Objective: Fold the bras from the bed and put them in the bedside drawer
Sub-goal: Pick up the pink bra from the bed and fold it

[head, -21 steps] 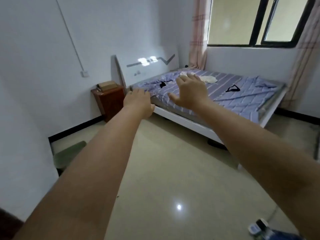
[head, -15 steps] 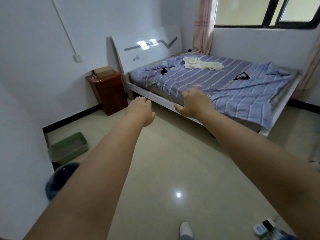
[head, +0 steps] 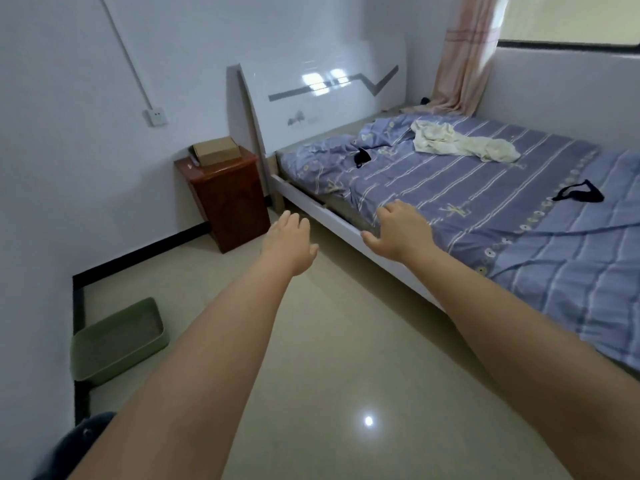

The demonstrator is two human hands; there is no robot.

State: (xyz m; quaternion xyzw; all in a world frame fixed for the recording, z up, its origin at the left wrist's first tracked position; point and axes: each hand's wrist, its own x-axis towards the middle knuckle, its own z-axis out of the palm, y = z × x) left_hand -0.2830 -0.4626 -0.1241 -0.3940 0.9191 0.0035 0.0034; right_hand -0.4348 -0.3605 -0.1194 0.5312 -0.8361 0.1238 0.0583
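Observation:
Two black bras lie on the bed's purple striped sheet [head: 467, 188]: one bra [head: 362, 156] near the headboard, the other bra [head: 578, 195] further right. A reddish-brown bedside cabinet [head: 227, 202] stands left of the bed, its front shut. My left hand [head: 290, 241] is stretched out over the floor between cabinet and bed, fingers apart and empty. My right hand [head: 398, 230] hovers at the bed's white side rail, open and empty. Both hands are well short of the bras.
A cardboard box [head: 216, 152] sits on the cabinet top. A cream cloth [head: 460, 142] lies crumpled on the bed near the headboard [head: 322, 88]. A green tray [head: 119, 341] and a dark blue bin [head: 74, 441] stand by the left wall. Glossy tiled floor [head: 329, 393] lies ahead.
The view has come closer to the bed and tilted down. Both arms stay outstretched and empty; the right hand now reaches the bed's side rail.

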